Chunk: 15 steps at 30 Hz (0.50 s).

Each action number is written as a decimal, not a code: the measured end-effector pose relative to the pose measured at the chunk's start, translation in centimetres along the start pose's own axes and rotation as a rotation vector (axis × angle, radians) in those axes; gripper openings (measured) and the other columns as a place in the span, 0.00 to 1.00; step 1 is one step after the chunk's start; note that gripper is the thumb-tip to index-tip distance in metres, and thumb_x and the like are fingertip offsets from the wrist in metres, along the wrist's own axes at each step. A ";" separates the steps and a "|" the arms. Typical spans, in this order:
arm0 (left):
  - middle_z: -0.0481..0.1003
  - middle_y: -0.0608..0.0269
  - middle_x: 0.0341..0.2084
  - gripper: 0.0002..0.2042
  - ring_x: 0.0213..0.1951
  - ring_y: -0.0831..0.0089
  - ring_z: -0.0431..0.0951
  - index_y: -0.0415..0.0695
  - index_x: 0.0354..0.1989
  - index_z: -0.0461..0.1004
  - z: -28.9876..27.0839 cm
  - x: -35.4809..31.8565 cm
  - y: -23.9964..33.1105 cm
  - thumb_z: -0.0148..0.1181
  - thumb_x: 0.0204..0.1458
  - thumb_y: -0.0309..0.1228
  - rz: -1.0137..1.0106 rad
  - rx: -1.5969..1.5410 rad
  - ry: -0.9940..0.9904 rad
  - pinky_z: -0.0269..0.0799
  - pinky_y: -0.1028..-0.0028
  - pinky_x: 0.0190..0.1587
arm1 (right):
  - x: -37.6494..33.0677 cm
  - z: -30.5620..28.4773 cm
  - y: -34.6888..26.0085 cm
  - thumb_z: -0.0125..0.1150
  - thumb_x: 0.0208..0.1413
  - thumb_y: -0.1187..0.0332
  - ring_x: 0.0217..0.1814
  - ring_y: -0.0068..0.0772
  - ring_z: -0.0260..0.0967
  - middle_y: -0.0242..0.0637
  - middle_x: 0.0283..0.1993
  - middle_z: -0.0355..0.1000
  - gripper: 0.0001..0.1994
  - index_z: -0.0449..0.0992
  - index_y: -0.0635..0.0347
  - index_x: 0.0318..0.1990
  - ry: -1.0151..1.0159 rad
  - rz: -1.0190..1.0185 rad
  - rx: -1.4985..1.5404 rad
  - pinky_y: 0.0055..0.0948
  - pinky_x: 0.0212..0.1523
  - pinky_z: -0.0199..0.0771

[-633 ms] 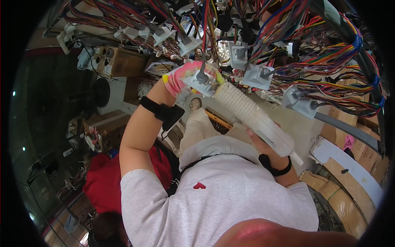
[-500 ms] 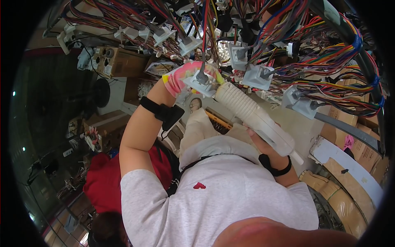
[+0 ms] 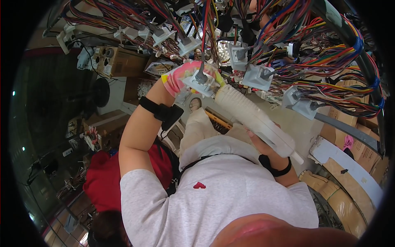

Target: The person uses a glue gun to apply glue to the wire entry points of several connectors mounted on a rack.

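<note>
My left hand [image 3: 190,74], in a pink and yellow glove, is curled behind a white plastic connector holder [image 3: 200,84] that hangs on a cable. That holder and the glove hide what the fingers grip. A cream-coloured heat gun [image 3: 259,119] with a ribbed barrel is in my right hand [image 3: 259,142], which is wrapped round it from beneath and mostly hidden by its body. The barrel slants up to the left, its front end close beside the left glove and the holder.
Bundles of coloured wires [image 3: 333,88] with more white holders [image 3: 258,77] hang across the top. A dark frame bar [image 3: 349,31] curves down the right. Cardboard boxes [image 3: 117,61] stand at far left. At lower left is a person in red [image 3: 103,181].
The heat gun's front end has shifted slightly downward. Something blue now shows among the wires at the upper right. My left hand has hardly moved.
</note>
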<state>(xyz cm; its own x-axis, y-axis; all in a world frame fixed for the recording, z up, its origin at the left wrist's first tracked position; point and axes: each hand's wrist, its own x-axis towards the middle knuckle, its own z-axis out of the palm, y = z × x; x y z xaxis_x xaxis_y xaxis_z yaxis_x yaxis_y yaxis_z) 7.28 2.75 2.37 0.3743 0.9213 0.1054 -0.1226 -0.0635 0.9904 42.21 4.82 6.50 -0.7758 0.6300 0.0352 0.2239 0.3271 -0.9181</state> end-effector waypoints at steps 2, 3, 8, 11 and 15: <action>0.73 0.61 0.39 0.17 0.43 0.68 0.73 0.42 0.39 0.70 0.0 -0.1 -0.2 0.69 0.41 0.27 0.029 -0.002 -0.012 0.69 0.69 0.49 | -0.1 0.0 0.1 0.61 0.51 0.69 0.34 0.28 0.76 0.37 0.32 0.77 0.10 0.76 0.64 0.40 0.001 -0.001 -0.017 0.26 0.38 0.75; 0.73 0.61 0.40 0.16 0.44 0.69 0.73 0.42 0.39 0.70 0.1 -0.3 -0.5 0.68 0.42 0.27 0.026 -0.032 0.003 0.69 0.70 0.49 | 0.0 0.1 0.1 0.61 0.51 0.69 0.34 0.28 0.76 0.37 0.32 0.77 0.10 0.76 0.64 0.40 0.000 -0.001 -0.017 0.26 0.38 0.75; 0.73 0.60 0.41 0.15 0.44 0.70 0.73 0.41 0.41 0.71 0.3 -0.2 0.0 0.66 0.44 0.27 -0.026 -0.079 0.009 0.69 0.70 0.49 | 0.1 0.6 1.0 0.63 0.38 0.74 0.24 0.40 0.66 0.41 0.26 0.67 0.14 0.73 0.62 0.37 0.075 -0.059 0.075 0.30 0.25 0.66; 0.73 0.61 0.40 0.14 0.43 0.71 0.73 0.39 0.40 0.71 0.9 0.0 0.8 0.65 0.44 0.27 -0.271 -0.316 0.085 0.69 0.70 0.49 | 0.2 0.4 0.7 0.63 0.37 0.74 0.24 0.40 0.66 0.41 0.27 0.67 0.14 0.73 0.62 0.36 0.058 -0.034 0.032 0.30 0.25 0.66; 0.72 0.63 0.31 0.08 0.35 0.72 0.71 0.39 0.34 0.72 1.3 0.2 0.4 0.58 0.51 0.32 -0.057 -0.213 0.094 0.67 0.73 0.40 | 0.2 0.4 0.9 0.64 0.37 0.74 0.24 0.41 0.66 0.41 0.27 0.67 0.14 0.73 0.61 0.36 0.057 -0.091 0.039 0.30 0.25 0.66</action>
<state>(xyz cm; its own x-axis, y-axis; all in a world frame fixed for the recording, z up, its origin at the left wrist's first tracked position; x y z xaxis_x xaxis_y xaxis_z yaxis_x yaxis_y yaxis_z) 8.52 2.42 2.90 0.3007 0.9532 0.0310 -0.2986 0.0632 0.9523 42.02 5.00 5.49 -0.7565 0.6387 0.1407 0.1300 0.3577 -0.9247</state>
